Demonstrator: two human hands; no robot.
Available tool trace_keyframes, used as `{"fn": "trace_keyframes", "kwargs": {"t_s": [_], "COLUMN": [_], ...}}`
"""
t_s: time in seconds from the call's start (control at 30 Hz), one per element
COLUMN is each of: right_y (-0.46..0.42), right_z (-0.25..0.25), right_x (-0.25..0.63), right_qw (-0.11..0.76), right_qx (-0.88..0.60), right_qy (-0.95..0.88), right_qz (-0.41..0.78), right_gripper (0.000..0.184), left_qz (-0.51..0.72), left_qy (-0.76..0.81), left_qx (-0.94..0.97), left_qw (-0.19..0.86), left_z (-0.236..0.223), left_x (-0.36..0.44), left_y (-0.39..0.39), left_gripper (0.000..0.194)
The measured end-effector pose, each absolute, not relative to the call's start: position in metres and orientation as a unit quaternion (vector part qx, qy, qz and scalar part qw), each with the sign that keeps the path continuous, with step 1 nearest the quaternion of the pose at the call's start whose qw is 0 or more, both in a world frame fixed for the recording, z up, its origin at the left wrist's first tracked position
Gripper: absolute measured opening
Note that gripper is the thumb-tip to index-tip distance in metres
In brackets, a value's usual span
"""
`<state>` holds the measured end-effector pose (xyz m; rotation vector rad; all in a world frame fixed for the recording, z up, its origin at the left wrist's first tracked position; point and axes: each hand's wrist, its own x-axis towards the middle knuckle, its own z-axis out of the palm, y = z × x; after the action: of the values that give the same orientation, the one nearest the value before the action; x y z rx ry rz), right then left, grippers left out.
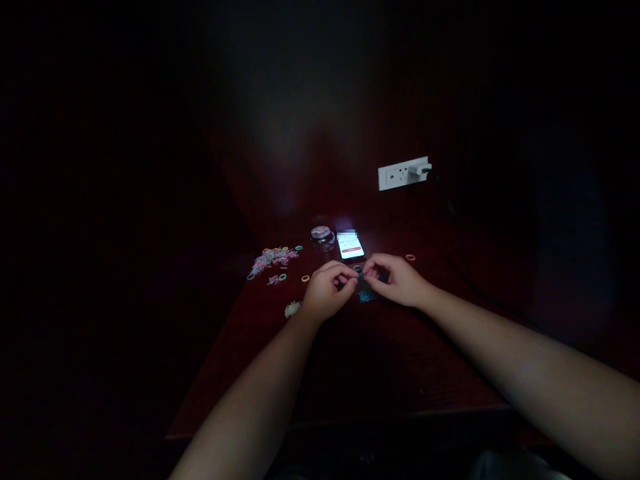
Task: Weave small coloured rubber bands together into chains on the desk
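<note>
Fingertips of my left hand [331, 288] and my right hand [395, 279] are pinched close together above the dark red table. Between them a tiny blue-green hair tie [361, 274] shows, gripped from both sides; its exact shape is hard to make out in the dim light. Just below the fingers lies a small pile of blue hair ties [367, 296]. A dark ring-shaped tie [357, 268] rests behind the fingertips. To the left of my left wrist sits a pale yellow pile of hair ties [293, 309], partly covered by the wrist.
A heap of mixed coloured ties [273, 259] lies at the left edge of the table [380, 380]. Behind my hands stand a lidded clear jar [323, 238] and a lit phone [351, 246]. A wall socket [404, 173] holds a plug with a dark cable.
</note>
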<state>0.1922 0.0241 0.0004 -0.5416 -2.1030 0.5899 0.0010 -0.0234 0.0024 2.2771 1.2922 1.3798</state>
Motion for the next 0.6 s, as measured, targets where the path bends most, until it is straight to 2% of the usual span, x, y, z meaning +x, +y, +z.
{"fn": "trace_keyframes", "kwargs": {"t_s": [0.6], "right_y": [0.0253], "right_z": [0.0019], "right_x": [0.1916], "right_qw": [0.431], "right_qx": [-0.222], "right_qy": [-0.850], "right_qz": [0.206], "right_gripper": [0.008], "left_qz": [0.462], "left_qy": [0.440], "left_qx": [0.766], "left_qw": [0.078], "left_z": [0.0030], "left_x": [0.0010], "left_y": [-0.0230], "left_gripper": [0.005]}}
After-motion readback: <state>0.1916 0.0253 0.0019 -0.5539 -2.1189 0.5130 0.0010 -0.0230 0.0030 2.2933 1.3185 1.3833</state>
